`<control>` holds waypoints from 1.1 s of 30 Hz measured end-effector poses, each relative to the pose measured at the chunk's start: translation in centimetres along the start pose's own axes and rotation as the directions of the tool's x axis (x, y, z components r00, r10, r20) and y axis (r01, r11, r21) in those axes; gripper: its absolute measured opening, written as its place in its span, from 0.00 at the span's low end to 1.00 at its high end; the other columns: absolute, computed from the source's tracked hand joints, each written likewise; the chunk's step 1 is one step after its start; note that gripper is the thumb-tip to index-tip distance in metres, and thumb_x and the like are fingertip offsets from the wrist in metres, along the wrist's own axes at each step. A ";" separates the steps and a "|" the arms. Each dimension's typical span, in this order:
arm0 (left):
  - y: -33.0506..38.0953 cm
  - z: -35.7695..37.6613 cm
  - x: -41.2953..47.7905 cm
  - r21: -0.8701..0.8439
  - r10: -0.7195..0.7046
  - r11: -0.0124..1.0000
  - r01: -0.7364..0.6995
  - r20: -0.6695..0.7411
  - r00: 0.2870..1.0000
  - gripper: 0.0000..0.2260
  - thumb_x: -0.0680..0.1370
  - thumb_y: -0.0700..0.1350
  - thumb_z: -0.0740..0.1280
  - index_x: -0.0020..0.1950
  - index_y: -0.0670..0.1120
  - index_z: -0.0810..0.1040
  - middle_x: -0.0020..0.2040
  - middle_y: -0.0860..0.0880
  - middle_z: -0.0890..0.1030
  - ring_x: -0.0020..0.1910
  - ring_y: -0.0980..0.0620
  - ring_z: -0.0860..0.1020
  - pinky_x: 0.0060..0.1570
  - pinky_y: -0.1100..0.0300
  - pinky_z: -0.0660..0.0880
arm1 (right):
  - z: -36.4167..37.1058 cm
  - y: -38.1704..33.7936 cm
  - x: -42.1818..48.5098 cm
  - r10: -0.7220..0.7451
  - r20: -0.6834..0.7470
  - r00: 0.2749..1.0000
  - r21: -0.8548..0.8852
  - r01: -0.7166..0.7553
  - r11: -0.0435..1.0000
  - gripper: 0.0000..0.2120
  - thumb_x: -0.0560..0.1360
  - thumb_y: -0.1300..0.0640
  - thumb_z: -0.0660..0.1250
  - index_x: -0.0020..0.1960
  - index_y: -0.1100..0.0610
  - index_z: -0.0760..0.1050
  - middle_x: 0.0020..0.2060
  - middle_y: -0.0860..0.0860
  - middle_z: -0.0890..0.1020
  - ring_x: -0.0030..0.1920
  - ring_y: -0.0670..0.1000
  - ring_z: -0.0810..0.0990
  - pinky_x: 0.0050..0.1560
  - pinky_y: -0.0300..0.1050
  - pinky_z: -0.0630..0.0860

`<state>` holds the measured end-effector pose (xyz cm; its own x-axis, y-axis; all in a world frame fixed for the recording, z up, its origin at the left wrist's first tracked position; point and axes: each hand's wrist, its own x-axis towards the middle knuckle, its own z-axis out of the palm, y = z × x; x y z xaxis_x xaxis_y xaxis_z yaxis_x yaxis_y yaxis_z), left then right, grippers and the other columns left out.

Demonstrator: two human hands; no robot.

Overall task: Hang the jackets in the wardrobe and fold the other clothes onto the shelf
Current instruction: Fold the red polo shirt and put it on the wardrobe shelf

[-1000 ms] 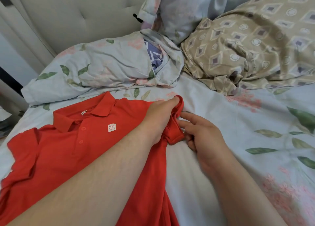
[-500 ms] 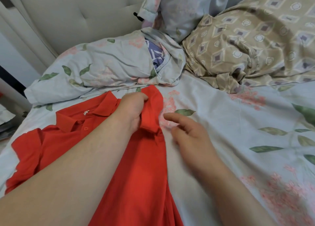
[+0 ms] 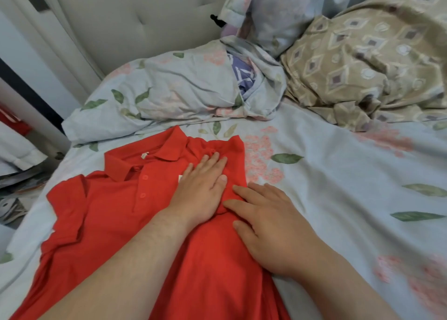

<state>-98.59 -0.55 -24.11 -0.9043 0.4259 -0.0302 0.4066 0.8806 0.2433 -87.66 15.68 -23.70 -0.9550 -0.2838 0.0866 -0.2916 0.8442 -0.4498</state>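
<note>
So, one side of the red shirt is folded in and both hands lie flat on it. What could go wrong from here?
1. Cloth is bunched above the left hand, near the collar; pressing may set creases in the red polo shirt.
2. The other sleeve lies rumpled, so the second fold may come out uneven.
3. When the right hand lifts, the folded edge may spring open.
</note>
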 end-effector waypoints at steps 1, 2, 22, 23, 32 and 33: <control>-0.1 -0.1 0.0 -0.008 -0.011 1.000 0.012 0.021 1.000 0.23 0.85 0.51 0.52 0.80 0.55 0.54 0.81 0.55 0.51 0.79 0.56 0.47 0.76 0.53 0.42 | 0.0 0.0 0.1 0.000 0.004 1.000 -0.012 0.000 1.000 0.25 0.77 0.42 0.50 0.74 0.40 0.65 0.77 0.44 0.63 0.78 0.50 0.57 0.75 0.44 0.43; -0.1 -0.3 0.1 -0.023 -0.004 1.000 0.004 0.028 1.000 0.23 0.84 0.52 0.52 0.80 0.55 0.54 0.81 0.55 0.51 0.79 0.56 0.47 0.77 0.53 0.42 | 0.0 0.1 0.0 0.004 0.010 1.000 -0.023 -0.004 1.000 0.26 0.77 0.41 0.50 0.74 0.40 0.65 0.77 0.43 0.63 0.78 0.50 0.57 0.74 0.43 0.42; -5.9 1.7 -17.6 0.108 -0.286 0.951 0.291 -0.060 0.956 0.35 0.75 0.66 0.37 0.80 0.54 0.41 0.80 0.54 0.40 0.78 0.56 0.36 0.76 0.54 0.34 | 1.3 0.4 0.9 0.057 0.044 0.997 -0.149 -0.050 0.988 0.32 0.73 0.27 0.48 0.75 0.35 0.63 0.79 0.45 0.59 0.77 0.50 0.59 0.77 0.52 0.55; -5.9 1.6 -17.1 0.118 -0.299 0.947 0.299 -0.023 0.954 0.35 0.76 0.66 0.38 0.81 0.53 0.40 0.81 0.52 0.40 0.79 0.54 0.37 0.76 0.52 0.35 | 1.4 0.2 1.3 0.083 0.060 0.995 -0.176 -0.071 0.982 0.32 0.74 0.28 0.49 0.76 0.36 0.61 0.79 0.46 0.58 0.78 0.50 0.58 0.77 0.51 0.54; -4.3 -0.8 -25.4 0.086 -0.263 0.965 0.249 0.266 0.928 0.32 0.82 0.62 0.44 0.80 0.49 0.38 0.81 0.47 0.38 0.79 0.50 0.37 0.77 0.52 0.36 | 1.8 -6.6 -8.9 0.310 0.216 0.926 -0.275 -0.246 0.929 0.35 0.80 0.35 0.49 0.81 0.45 0.41 0.81 0.56 0.43 0.80 0.53 0.42 0.78 0.50 0.38; -4.7 -0.7 -27.3 0.086 -0.244 0.970 0.229 0.259 0.935 0.32 0.82 0.62 0.44 0.80 0.49 0.38 0.81 0.48 0.38 0.79 0.51 0.37 0.77 0.53 0.36 | 2.2 -7.3 -10.7 0.314 0.186 0.931 -0.284 -0.255 0.924 0.35 0.80 0.35 0.49 0.81 0.46 0.42 0.81 0.56 0.45 0.80 0.53 0.43 0.78 0.50 0.39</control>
<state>-75.91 -16.50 -23.74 -0.9107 0.2370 -0.3384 0.1983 0.9693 0.1452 -75.17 11.56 -23.29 -0.9705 -0.0836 -0.2260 -0.0414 0.9817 -0.1857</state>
